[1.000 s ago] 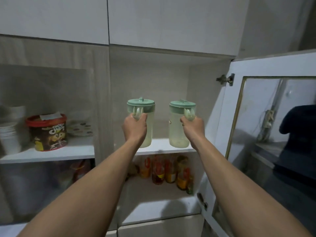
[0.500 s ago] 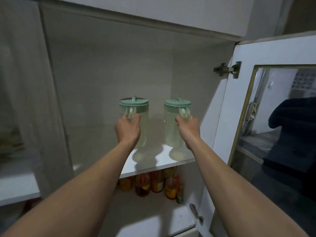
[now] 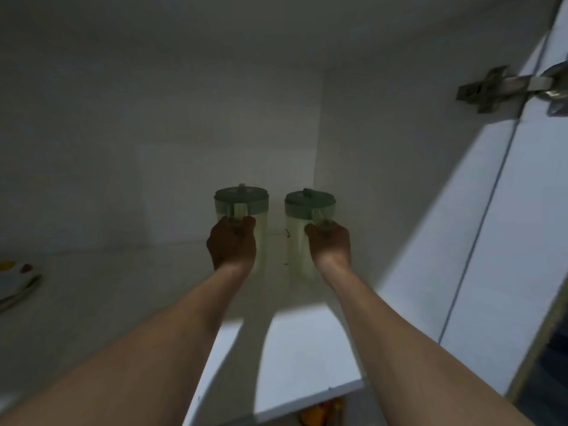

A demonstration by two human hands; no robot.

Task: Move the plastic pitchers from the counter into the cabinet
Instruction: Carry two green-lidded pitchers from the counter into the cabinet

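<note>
Two pale translucent plastic pitchers with green lids stand side by side deep inside the open cabinet, near its back wall. My left hand (image 3: 232, 242) is closed around the handle of the left pitcher (image 3: 242, 207). The handle of the right pitcher (image 3: 309, 210) is gripped by my right hand (image 3: 330, 244). Both pitchers are upright. Their bases are hidden by my hands and wrists, so I cannot tell whether they rest on the white shelf (image 3: 295, 364).
The cabinet door (image 3: 479, 241) stands open at the right, with a metal hinge (image 3: 504, 87) near its top. A plate (image 3: 15, 281) shows at the far left edge. Bottles (image 3: 319, 410) sit on the shelf below.
Both hands have carried the pitchers from the shelf's front edge deeper into the cabinet. The camera has moved closer in, and the left compartment has mostly left the view.
</note>
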